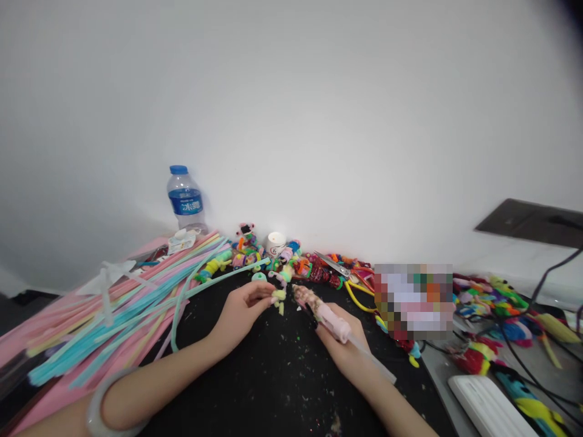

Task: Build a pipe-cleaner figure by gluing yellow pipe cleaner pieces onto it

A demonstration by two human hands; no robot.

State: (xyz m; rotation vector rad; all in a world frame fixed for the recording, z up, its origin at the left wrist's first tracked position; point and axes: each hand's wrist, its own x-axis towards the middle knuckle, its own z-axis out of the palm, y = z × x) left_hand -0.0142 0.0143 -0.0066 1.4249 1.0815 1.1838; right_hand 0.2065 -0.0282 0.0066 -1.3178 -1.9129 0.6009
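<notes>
Pinched in the fingertips of my left hand (242, 311) is a small pale yellow pipe-cleaner piece (279, 297), held above the black mat (255, 388). My right hand (347, 349) is wrapped round a pink hot glue gun (334, 321), with a clear glue stick (374, 359) poking out of its back end. The gun's tip points toward the yellow piece, a short gap apart. Just behind my left fingers sits a mint-green round item (259, 277). A lilac fuzzy curl (279, 277) lies close behind the yellow piece.
Bundles of pastel pipe cleaners (136, 306) cover the left side. A water bottle (186, 200) and a white cup (276, 243) stand by the wall. Scissors with yellow and red handles (359, 294) lie among fuzzy figures. At right are a white power strip (494, 406) and black cables (514, 346).
</notes>
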